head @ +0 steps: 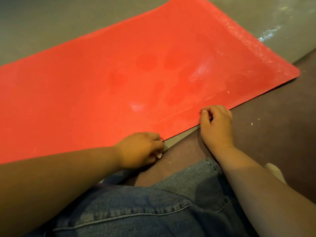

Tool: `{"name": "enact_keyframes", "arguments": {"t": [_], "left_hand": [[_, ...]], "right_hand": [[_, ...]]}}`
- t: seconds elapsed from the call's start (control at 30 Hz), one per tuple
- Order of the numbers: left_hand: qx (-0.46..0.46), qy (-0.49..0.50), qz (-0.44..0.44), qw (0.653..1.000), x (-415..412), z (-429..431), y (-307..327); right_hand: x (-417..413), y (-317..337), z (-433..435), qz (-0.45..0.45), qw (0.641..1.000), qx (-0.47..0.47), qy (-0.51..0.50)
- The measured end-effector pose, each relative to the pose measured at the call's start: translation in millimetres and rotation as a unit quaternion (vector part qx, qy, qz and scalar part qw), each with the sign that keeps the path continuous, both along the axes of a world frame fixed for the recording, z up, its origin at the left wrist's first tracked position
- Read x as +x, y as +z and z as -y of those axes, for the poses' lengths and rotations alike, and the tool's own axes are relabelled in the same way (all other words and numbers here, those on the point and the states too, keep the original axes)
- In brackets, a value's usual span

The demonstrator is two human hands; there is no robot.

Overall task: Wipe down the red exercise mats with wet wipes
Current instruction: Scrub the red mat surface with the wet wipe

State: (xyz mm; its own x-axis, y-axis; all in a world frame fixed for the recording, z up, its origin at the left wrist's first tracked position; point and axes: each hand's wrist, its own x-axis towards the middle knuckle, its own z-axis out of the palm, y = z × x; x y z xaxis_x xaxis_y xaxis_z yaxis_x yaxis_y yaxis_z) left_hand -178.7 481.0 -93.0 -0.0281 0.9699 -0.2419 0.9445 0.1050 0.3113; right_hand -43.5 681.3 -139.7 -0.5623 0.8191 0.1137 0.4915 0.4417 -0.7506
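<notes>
A red exercise mat (119,79) lies flat on the floor and runs from the left edge to the upper right. It carries damp, shiny patches near its middle and right end. My left hand (142,149) sits at the mat's near edge with fingers curled round a small white wet wipe (159,155), of which only bits show. Further right along the same edge, my right hand (216,125) curls its fingers over the mat's border and pinches it.
Grey floor (51,23) lies beyond the mat, and a darker brown strip (273,117) with white crumbs runs along its near side. My denim-clad leg (153,211) fills the bottom. A pale object (273,170) lies partly hidden behind my right forearm.
</notes>
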Motion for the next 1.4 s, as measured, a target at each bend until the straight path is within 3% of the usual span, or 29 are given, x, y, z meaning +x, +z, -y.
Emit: {"name": "enact_keyframes", "arguments": {"t": [0.07,0.13,0.2,0.27,0.33,0.43,0.53,0.57,0.63,0.7,0.73,0.8,0.9,0.97,1.03,1.13,1.2,1.27,1.4], "left_hand": [[0.014,0.003,-0.008,1.000,-8,-3,-2],[0.075,0.174,-0.014,0.982,-27,-13,-8],[0.114,0.352,-0.048,0.928,-63,-21,-9],[0.094,0.396,-0.088,0.909,-82,-18,-7],[0.063,0.311,-0.102,0.943,-73,-14,-6],[0.050,0.077,-0.079,0.993,-28,1,5],[0.044,-0.054,-0.063,0.996,-29,11,11],[0.045,-0.037,-0.078,0.995,-41,7,11],[0.074,0.136,-0.115,0.981,-73,-8,8],[0.098,0.340,-0.101,0.930,-101,-19,3],[0.099,0.382,-0.087,0.915,-102,-23,0],[0.090,0.332,-0.081,0.936,-80,-28,-2],[0.084,0.104,-0.017,0.991,-22,-11,8],[0.055,-0.018,0.019,0.998,-9,4,14],[0.077,0.011,0.008,0.997,-29,-5,15],[0.164,0.276,-0.064,0.945,-80,-41,8],[0.137,0.353,-0.069,0.923,-92,-51,-1],[0.126,0.323,-0.055,0.936,-73,-48,-3],[0.100,0.066,0.002,0.993,-16,-11,9]], "right_hand": [[-1,-1,2,0.008,1.000,0.005,-0.003],[-1,-2,1,0.009,1.000,0.004,-0.006],[0,-2,0,0.012,1.000,0.003,-0.008],[-1,-2,1,0.011,1.000,0.005,-0.003],[-2,-1,2,0.008,1.000,0.003,-0.005],[-4,1,4,0.013,1.000,0.006,-0.015],[-5,1,4,0.018,1.000,0.003,-0.017],[-5,1,3,0.018,1.000,0.001,-0.017],[-4,0,3,0.019,1.000,-0.002,-0.015],[-4,0,3,0.018,1.000,-0.005,-0.012],[-4,0,3,0.018,1.000,-0.005,-0.012],[-5,0,3,0.017,1.000,-0.007,-0.015],[-6,1,3,0.016,1.000,-0.012,-0.023],[-6,1,3,0.018,0.999,-0.017,-0.024],[-5,1,3,0.017,0.999,-0.023,-0.022],[-4,2,3,0.018,0.999,-0.026,-0.012],[-2,3,3,0.016,1.000,-0.025,-0.008],[-3,3,2,0.016,1.000,-0.024,-0.007],[-6,3,4,0.019,0.999,-0.026,-0.021]]}}
